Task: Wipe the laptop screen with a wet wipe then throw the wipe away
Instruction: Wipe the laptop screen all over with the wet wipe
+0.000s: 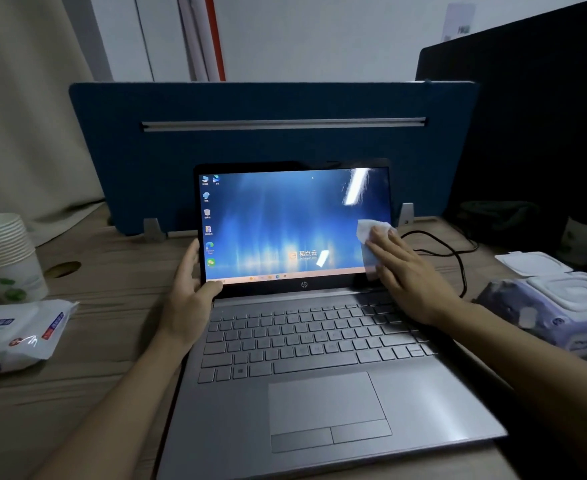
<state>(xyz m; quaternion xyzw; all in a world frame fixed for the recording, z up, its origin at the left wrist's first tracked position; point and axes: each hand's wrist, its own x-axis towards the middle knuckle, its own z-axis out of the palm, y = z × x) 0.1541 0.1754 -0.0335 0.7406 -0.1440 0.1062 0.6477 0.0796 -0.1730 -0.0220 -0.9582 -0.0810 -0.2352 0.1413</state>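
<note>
A silver laptop (320, 375) stands open on the wooden desk, its lit screen (285, 223) showing a blue desktop. My right hand (406, 275) presses a white wet wipe (370, 232) flat against the screen's lower right part. My left hand (191, 282) grips the screen's left edge near the bottom corner, thumb on the bezel.
A purple wet-wipe pack (555, 306) with its lid open lies at the right. A white wipe packet (15, 334) and a stack of paper cups (4, 251) sit at the left. A blue divider (271, 140) stands behind the laptop. A black cable (455, 251) runs at the right.
</note>
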